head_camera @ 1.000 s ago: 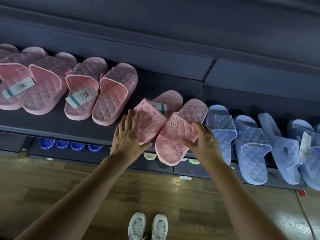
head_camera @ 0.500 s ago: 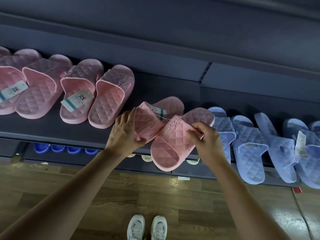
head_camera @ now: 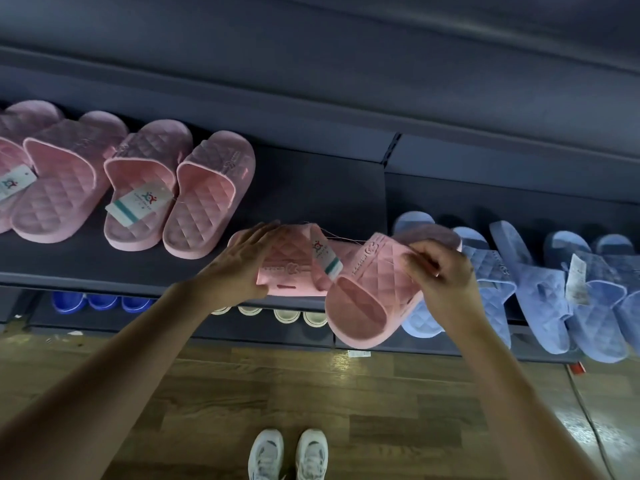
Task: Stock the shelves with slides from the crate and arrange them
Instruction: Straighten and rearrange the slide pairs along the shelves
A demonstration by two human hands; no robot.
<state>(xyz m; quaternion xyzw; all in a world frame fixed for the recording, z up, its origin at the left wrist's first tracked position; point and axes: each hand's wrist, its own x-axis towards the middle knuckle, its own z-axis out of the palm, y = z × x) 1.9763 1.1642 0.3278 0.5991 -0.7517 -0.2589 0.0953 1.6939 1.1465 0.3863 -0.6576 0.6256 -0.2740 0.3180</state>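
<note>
Left hand (head_camera: pixel 242 261) wraps around one quilted pink slide (head_camera: pixel 294 271) while my right hand (head_camera: pixel 446 275) pinches the strap of its twin (head_camera: pixel 367 303). That's two, strung together, at the shelf's (head_camera: pixel 311 188) front edge. Farther back, at least four more pink slides (head_camera: pixel 207 195) lie left, with overlapping blue slides (head_camera: pixel 540 292) right.

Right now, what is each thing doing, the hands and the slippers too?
Left hand, holding the left pink slide.
Right hand, pinching the right pink slide by its strap.
Right pink slide, tilted, heel past the shelf edge.
Tag, hanging between them on a string.
Other pink slides, lying flat in pairs.
Blue slides, lying in a row.
</note>
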